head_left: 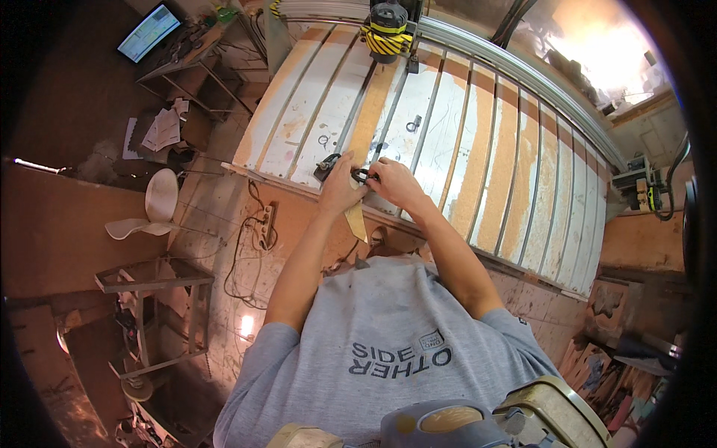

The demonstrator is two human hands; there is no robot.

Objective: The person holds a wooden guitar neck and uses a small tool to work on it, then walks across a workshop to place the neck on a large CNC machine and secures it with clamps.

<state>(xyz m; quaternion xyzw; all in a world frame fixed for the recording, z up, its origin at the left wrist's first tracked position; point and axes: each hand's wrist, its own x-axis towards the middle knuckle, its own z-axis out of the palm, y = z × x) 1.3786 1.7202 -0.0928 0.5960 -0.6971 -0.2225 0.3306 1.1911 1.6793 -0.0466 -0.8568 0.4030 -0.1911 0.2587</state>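
Note:
A long, narrow wooden strip (371, 112) lies along the slotted white machine bed and juts over its near edge, ending in a slanted tip. My left hand (340, 188) is closed around the strip near that edge. Just to its right, my right hand (398, 184) pinches a small black clamp-like piece (361, 175) against the strip; the fingers partly hide its shape. Another black clamp (326, 166) sits on the bed to the left of my left hand. At the strip's far end hangs the machine's black spindle head (387, 33) with yellow stripes.
A small dark metal fitting (414, 123) lies on the bed (485, 172) right of the strip. Below the bed's left edge, a power strip (267, 226) and loose cable lie on the floor. A white chair (160, 200), metal frame (153, 280) and lit monitor (150, 33) stand left.

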